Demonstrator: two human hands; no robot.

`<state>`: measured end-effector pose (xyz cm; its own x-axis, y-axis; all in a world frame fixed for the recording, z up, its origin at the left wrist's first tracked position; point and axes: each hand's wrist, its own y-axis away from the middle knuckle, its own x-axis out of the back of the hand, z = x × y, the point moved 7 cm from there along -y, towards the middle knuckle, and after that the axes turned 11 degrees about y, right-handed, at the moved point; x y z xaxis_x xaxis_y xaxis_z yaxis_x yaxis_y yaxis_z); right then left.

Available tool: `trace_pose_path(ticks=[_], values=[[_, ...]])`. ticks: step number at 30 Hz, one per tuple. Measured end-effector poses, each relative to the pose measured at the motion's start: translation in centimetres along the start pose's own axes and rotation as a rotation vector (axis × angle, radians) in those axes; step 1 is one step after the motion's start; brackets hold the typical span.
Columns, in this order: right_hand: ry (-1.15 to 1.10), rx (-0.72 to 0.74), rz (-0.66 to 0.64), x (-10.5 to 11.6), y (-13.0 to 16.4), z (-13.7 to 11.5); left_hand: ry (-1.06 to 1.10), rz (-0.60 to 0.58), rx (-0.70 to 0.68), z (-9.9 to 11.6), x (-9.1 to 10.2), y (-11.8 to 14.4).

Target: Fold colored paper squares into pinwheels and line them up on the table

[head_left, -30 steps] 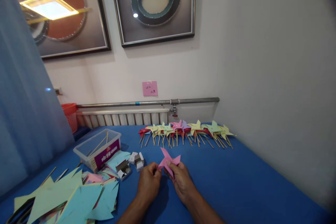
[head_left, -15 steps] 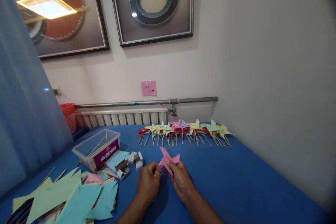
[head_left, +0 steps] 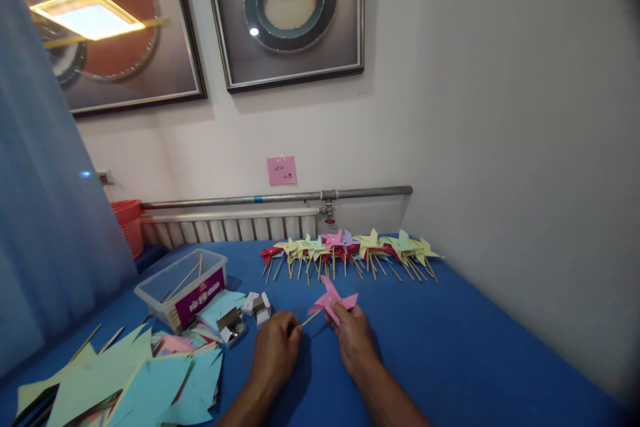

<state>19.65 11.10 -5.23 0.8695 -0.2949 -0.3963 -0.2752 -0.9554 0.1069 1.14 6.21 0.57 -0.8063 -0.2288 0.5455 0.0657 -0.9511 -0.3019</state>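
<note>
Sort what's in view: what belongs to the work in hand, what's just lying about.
Likely part of the work:
pink pinwheel, in the right hand
thin stick, in the left hand
cut paper
plastic tub
small boxes
other pinwheels

Probably just around:
red basket
pink note
framed pictures
blue curtain

Stick (head_left: 311, 318): near end hidden in the fingers of the left hand (head_left: 275, 351).
Pink pinwheel (head_left: 331, 295): partly covered by the thumb of the right hand (head_left: 355, 337).
Small box (head_left: 239, 337): left of the left fingers, contents too small to tell.
Pink note (head_left: 281, 170): beyond the fingers, writing illegible.
</note>
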Motion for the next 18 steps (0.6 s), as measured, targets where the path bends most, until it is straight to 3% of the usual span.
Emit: trace_pose_path(ticks=[7, 11, 15, 18], values=[[0.058, -0.002, -0.005, 0.1, -0.4, 0.6, -0.309, -0.071, -0.08, 0.3, -0.6, 0.5], [0.034, 0.009, -0.052, -0.5, -0.2, 0.5, -0.256, 0.0, -0.082, 0.2, 0.3, 0.2], [0.012, 0.011, -0.015, -0.4, 0.1, 0.1, -0.158, 0.071, -0.014, 0.2, 1.7, -0.3], [0.145, 0.018, -0.023, -0.9, 0.7, -0.1, -0.113, 0.108, 0.031, 0.2, 2.6, -0.6]])
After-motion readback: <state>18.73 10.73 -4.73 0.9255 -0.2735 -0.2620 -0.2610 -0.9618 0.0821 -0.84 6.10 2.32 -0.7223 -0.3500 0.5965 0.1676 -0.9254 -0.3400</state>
